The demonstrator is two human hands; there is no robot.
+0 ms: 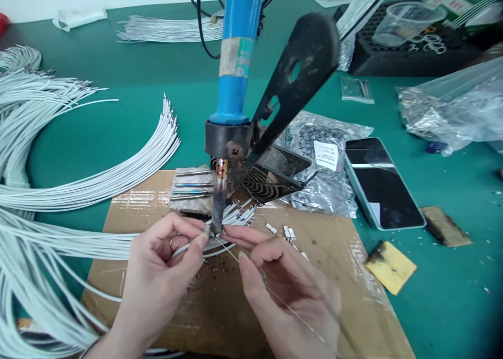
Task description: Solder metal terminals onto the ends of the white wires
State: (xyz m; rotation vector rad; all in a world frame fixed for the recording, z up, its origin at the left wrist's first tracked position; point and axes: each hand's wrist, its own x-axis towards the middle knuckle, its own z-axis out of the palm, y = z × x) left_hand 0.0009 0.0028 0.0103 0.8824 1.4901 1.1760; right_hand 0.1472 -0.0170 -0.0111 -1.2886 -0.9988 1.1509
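Note:
My left hand (pixel 163 272) is closed, with thumb and index finger pinching the end of a white cable (pixel 181 250) just left of the iron's tip. Closed on a thin strand of solder wire (pixel 293 311), my right hand (pixel 288 285) has its fingertips near the same spot from the right. The wire runs from the tip down through that hand. A blue-handled soldering iron (pixel 234 91) points downward in a black metal bracket (pixel 294 76), its dark tip (pixel 217 217) between my fingertips. The exact joint under the tip is too small and partly hidden.
A cardboard sheet (pixel 220 317) covers the green table. White cable bundles (pixel 129 181) lie left. Small white connectors (pixel 288 232) sit right of my hands. Beyond are a phone (pixel 383 183), a bag of dark parts (pixel 322 165), a yellow sponge (pixel 391 267) and a black crate (pixel 385 60).

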